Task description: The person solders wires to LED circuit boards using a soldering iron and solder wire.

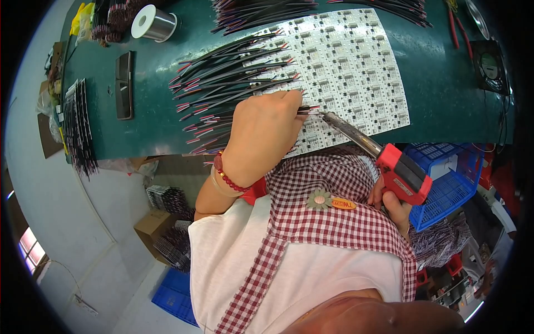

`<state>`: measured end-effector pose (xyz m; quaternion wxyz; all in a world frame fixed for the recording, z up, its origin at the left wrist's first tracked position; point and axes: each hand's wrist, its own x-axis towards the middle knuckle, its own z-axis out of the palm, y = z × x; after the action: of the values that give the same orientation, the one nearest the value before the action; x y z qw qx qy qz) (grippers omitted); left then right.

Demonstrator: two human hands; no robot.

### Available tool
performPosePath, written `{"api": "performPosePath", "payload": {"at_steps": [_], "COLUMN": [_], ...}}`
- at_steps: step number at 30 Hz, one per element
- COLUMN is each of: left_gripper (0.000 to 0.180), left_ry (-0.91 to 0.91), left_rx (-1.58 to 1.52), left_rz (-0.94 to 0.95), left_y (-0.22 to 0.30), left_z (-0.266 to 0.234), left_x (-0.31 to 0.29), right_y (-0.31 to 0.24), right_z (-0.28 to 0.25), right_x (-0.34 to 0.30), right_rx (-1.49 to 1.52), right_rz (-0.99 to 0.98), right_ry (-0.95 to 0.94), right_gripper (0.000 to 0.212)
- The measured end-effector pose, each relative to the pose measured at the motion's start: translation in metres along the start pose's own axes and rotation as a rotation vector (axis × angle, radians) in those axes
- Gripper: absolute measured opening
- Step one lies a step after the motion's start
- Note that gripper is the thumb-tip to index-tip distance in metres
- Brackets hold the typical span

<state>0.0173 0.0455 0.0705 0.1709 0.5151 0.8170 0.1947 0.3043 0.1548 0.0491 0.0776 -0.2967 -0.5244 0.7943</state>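
My left hand point(266, 125) pinches a thin black cable point(307, 110) near its bared red and white wire ends. Those ends lie over a white circuit board panel point(356, 69) covered in rows of small parts. In my right hand point(394, 209) is a red and black soldering iron point(403, 173), gripped by its handle. Its dark metal tip meets or nearly meets the wire ends; I cannot tell if they touch. Many more black cables point(222, 83) fan out leftward from the panel's left side, some running under my left hand.
A solder wire spool point(154, 23) and a dark flat case point(124, 83) are on the green table point(150, 125). Cable bundles point(261, 12) lie along the back. Board strips with cables point(79, 122) hang over the left edge. Red-handled pliers point(455, 28) and a blue crate point(445, 189) are rightward.
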Motion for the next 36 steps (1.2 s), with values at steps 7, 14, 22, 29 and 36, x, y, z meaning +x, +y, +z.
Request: {"api": "performPosePath", "payload": {"at_steps": [7,14,22,29,36], "left_gripper": [0.018,0.017,0.018,0.019,0.014], "left_ry": [-0.025,-0.011,0.007,0.000,0.002], "left_rx": [0.010,0.024,0.040,0.040,-0.098], "left_rz": [0.003,0.011,0.021,0.007,-0.024], "left_y": [0.001,0.001,0.000,0.000,-0.001], "left_z": [-0.002,0.000,0.001,0.002,-0.010], "left_x": [0.002,0.002,0.001,0.001,-0.004], "right_y": [0.000,0.002,0.004,0.001,-0.001], "right_z": [0.007,0.006,0.000,0.002,0.008], "right_x": [-0.002,0.000,-0.001,0.002,0.006], "right_rx": [-0.032,-0.008,0.030,0.039,-0.008], "right_rz": [0.017,-0.009,-0.077,-0.077,-0.093], "right_ry": [0.091,0.081,-0.023,0.002,0.072], "right_gripper": [0.055,0.054,0.051,0.052,0.057]}}
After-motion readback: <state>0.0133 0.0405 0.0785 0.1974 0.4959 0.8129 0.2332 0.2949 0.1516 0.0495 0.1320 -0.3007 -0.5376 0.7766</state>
